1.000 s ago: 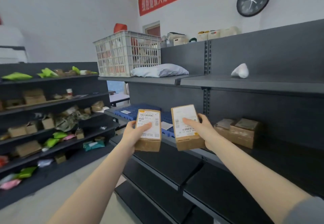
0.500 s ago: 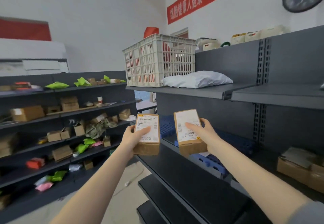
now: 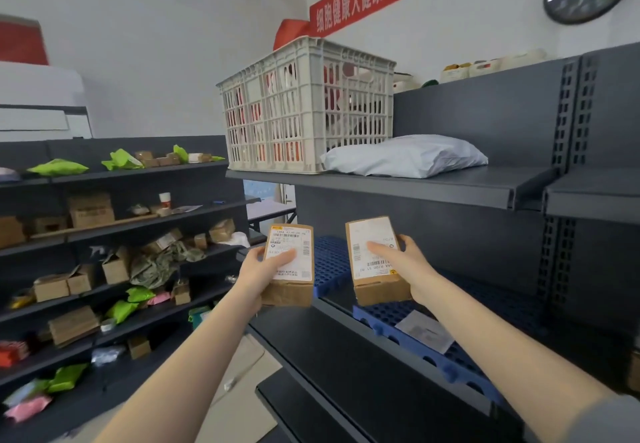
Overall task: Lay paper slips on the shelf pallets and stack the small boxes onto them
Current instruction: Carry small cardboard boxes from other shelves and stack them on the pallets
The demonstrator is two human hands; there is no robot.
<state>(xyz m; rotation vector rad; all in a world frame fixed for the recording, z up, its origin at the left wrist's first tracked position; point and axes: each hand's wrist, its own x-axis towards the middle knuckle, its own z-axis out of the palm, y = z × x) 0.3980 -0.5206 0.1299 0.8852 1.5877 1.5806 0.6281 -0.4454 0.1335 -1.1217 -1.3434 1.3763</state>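
Boxes first: my left hand [image 3: 258,269] grips one small box [image 3: 289,264], my right hand [image 3: 403,266] grips the other box [image 3: 375,260], both held in the air near the blue pallet [image 3: 415,345]. I should set each squarely on the paper slip [image 3: 424,330], label up, edges aligned.

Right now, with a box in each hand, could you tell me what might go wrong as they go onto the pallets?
1. The paper slip lies loose on the blue pallet; a box sliding in could push it askew.
2. The left hand grips its box from one side only, so that box might tip while the right hand places its own.
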